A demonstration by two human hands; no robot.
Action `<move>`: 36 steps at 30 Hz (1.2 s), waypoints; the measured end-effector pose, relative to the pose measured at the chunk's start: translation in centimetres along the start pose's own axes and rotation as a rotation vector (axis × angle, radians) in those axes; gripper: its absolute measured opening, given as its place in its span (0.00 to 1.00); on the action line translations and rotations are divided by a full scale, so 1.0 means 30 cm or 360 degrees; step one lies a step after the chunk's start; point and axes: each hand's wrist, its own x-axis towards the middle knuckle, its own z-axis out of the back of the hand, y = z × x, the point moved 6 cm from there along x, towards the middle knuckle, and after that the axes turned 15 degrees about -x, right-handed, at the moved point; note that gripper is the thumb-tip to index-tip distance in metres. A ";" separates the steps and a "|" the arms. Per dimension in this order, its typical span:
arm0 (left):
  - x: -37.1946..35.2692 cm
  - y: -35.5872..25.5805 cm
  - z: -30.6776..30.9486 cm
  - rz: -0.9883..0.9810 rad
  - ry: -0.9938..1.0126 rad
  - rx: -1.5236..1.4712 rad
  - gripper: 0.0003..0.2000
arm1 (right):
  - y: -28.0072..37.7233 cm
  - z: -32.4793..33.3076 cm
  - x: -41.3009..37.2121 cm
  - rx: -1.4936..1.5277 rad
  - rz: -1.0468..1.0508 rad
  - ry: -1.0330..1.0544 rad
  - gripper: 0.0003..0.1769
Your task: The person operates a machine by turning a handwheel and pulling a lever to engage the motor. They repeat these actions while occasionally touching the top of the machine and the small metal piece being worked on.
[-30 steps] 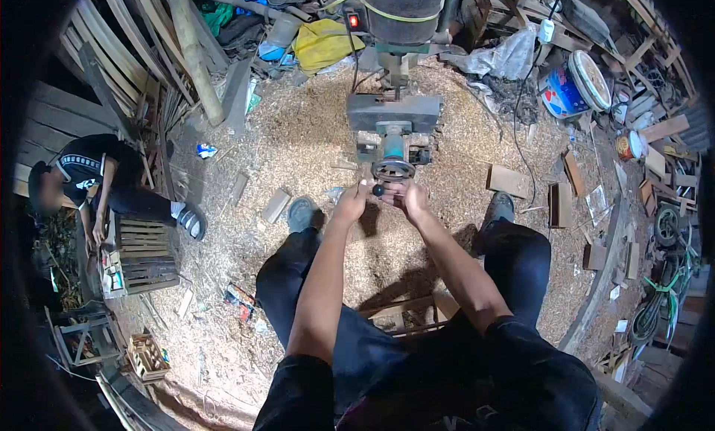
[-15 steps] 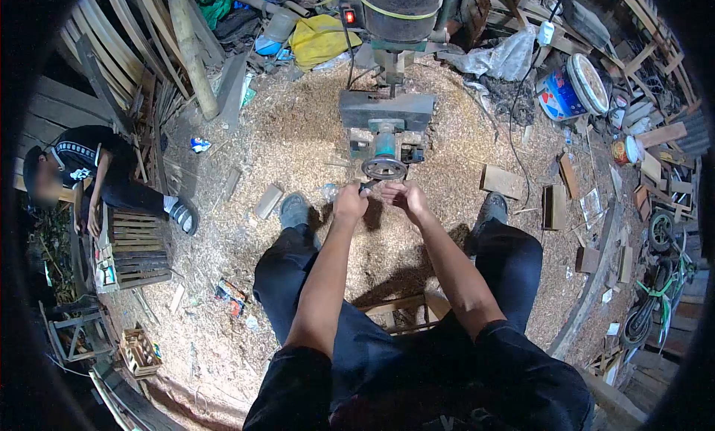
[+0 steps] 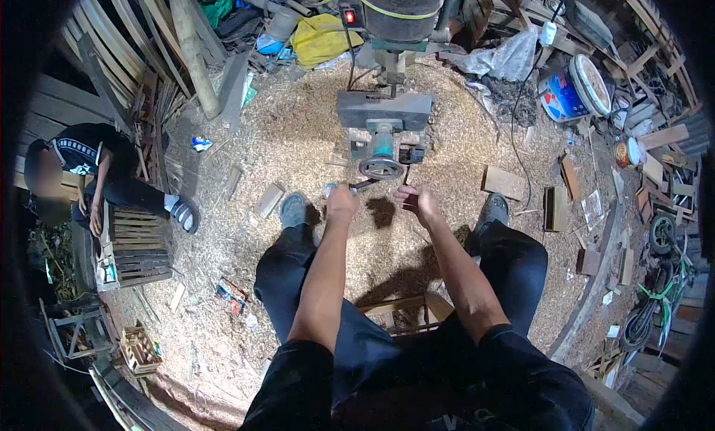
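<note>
**Bare Left Hand (image 3: 342,200) Closes on Dark Bar-Shaped Handle (image 3: 365,184) Beside Machine**

Nearest us, a pale wooden frame (image 3: 398,307) lies between our black-clad legs, well below the round grey metal handwheel (image 3: 382,167). Our grey shoes (image 3: 293,210) (image 3: 494,210) stand on tan wood shavings (image 3: 372,245), one on each side of the handwheel and lower than it. Our left fingers are wrapped around the handle, which runs to the handwheel's lower left rim; whether it joins the rim, we cannot tell. Our bare right hand (image 3: 421,202) is at the handwheel's lower right, fingers stretched inward and loosely parted, just below a thin dark rod (image 3: 407,175); whether they touch it, we cannot tell.

To the handwheel's left we see a pale wooden block (image 3: 269,200); to its right, a light brown wooden block (image 3: 503,182). Directly beyond the handwheel sit its teal metal housing (image 3: 382,143) and a wide grey metal vise (image 3: 384,111). Far left of the handwheel, a person in dark clothes (image 3: 112,159) sits by a slatted wooden crate (image 3: 140,245). Farther beyond, a crumpled yellow cloth (image 3: 320,41) lies upper left, a blue-and-white bucket (image 3: 566,94) leans upper right, and a dark cylindrical machine body (image 3: 402,14) rises above the vise.
</note>
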 end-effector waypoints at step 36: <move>-0.114 -1.450 1.006 -0.1952 -0.1353 -0.0283 0.30 | 2.120 0.103 -0.283 -0.0620 0.1782 -0.1322 0.45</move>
